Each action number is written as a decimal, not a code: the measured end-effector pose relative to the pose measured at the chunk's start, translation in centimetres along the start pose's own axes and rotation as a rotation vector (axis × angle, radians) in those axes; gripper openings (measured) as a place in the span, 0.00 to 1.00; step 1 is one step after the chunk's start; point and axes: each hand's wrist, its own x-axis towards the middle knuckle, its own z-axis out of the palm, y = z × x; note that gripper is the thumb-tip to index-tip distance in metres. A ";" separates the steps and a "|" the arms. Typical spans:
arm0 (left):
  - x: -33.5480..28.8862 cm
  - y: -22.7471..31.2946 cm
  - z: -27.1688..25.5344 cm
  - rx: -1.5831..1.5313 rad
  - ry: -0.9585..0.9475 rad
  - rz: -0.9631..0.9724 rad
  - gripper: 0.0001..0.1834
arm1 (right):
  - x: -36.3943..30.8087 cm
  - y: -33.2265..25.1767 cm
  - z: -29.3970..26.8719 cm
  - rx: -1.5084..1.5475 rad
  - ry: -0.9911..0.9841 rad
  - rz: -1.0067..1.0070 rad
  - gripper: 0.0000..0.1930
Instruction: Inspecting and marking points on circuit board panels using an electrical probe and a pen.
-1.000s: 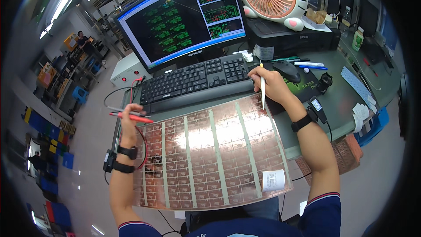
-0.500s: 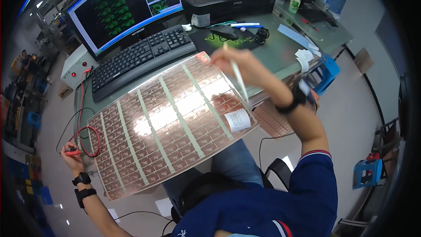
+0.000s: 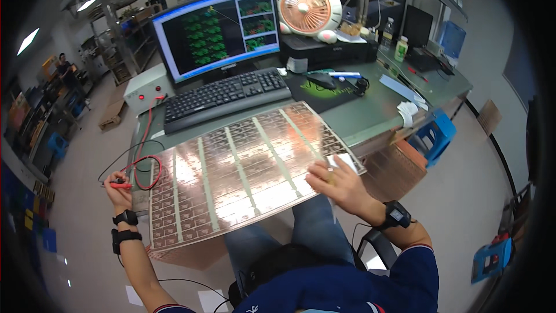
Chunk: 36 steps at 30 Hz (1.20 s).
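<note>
A large copper-coloured circuit board panel (image 3: 234, 159), with rows of repeated patterns split by pale strips, lies tilted across the desk's front edge and over my lap. At its left edge, my left hand (image 3: 120, 190) is closed round a red test probe (image 3: 121, 185) and a dark one, their leads looping over the panel's corner. My right hand (image 3: 341, 185) is over the panel's right side with bent fingers, partly covering a white paper slip (image 3: 343, 162). A thin white stick is mostly hidden in it; only a yellowish bit shows between the fingers, and the hand is slightly blurred.
Beyond the panel are a keyboard (image 3: 226, 95), a monitor (image 3: 217, 35) and a white box with red sockets (image 3: 146, 90). A mouse (image 3: 320, 81) and a fan (image 3: 310, 8) are farther right. More copper panels (image 3: 399, 168) stand below the desk, near a blue stool (image 3: 438, 136).
My right hand has come down from the panel's far right corner to the paper slip, bringing the white stick. My left hand still holds the probes. The head view has shifted.
</note>
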 end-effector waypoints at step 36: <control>3.2 -2.9 5.3 1.372 -0.253 -0.061 0.23 | -4.8 0.9 0.1 1.396 0.937 0.964 0.15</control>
